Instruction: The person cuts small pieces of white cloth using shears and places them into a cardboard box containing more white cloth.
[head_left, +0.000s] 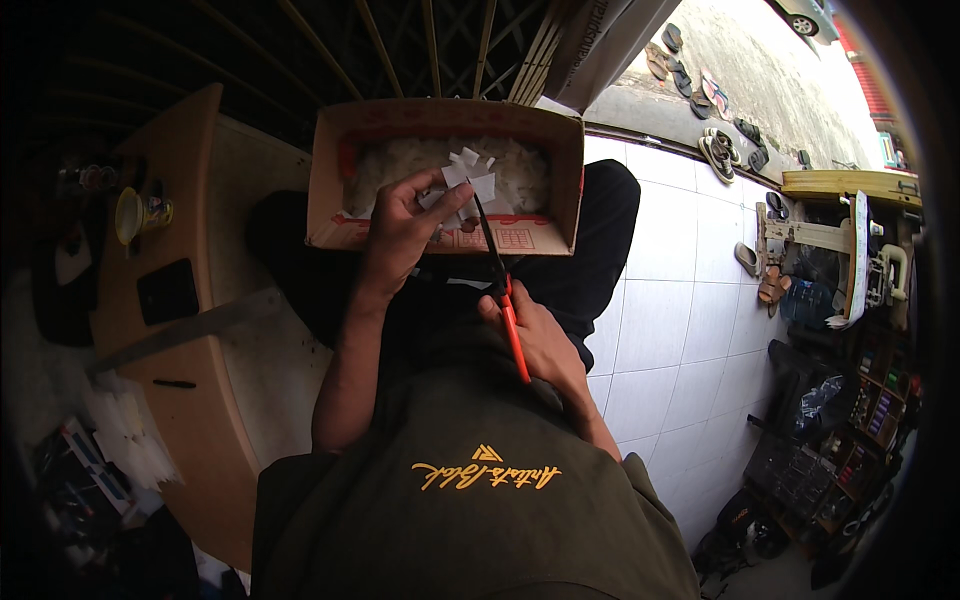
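Observation:
My left hand (402, 228) is closed, its thumb and fingers pinching a piece of white paper (483, 188) over an open cardboard box (342, 235). The paper's edge looks cut into strips or several small pieces; I cannot tell which. In my right hand (542, 340) is a pair of scissors (512, 332) with orange-red handles and dark blades. The blades point away from me, and their tips meet the paper beside my left thumb. Pale, fluffy-looking material (400, 165) fills the box, though its exact kind is unclear. Fingers partly hide the handle loops.
A wooden table (215, 400) at the left bears a dark phone-like slab (168, 292), a yellow-rimmed cup (130, 215), a long saw-like blade (190, 330) and a black pen (175, 384). Sandals and shoes (718, 155) lie by the doorway, and crowded shelves (865, 420) stand right.

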